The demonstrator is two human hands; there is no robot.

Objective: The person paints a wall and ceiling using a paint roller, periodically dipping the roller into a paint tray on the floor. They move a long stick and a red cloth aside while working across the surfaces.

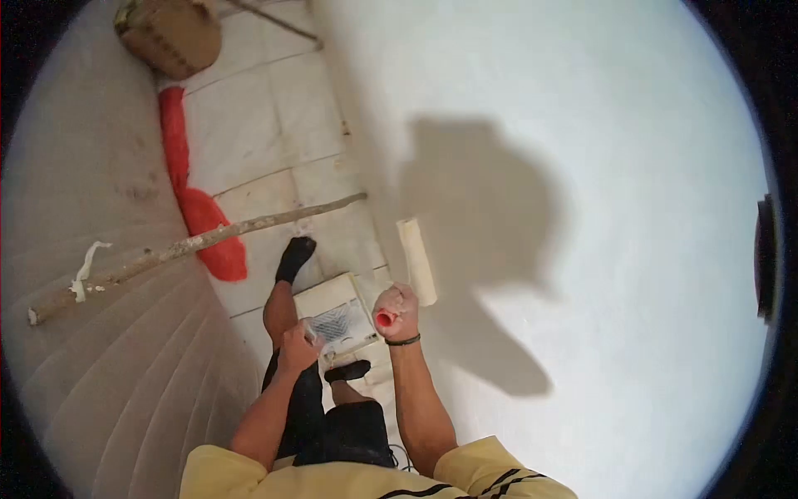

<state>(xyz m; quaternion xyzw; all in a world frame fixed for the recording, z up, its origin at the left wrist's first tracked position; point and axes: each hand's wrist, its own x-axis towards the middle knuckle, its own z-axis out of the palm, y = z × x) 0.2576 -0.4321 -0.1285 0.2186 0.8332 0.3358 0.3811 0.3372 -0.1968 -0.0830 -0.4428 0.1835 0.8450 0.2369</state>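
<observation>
My right hand point(397, 311) is closed around the red handle of a paint roller point(418, 263). The roller's long cream sleeve lies against or very close to the white wall, just beyond my knuckles. My left hand point(300, 346) is curled shut in front of my knee, with a small whitish bit showing at the fingers; what it holds, if anything, I cannot make out. Between my hands and lower down is a cream rectangular paint container point(324, 293), with a dark grid pattern inside. It stands by my feet in black socks.
A rough wooden pole point(199, 242) slants across the left side, a pale strip hanging near its end. Red cloth point(208, 218) lies along the left edge of the tiled floor point(249, 125). A brown woven basket or bag point(173, 40) sits far left. The white wall point(648, 249) fills the right.
</observation>
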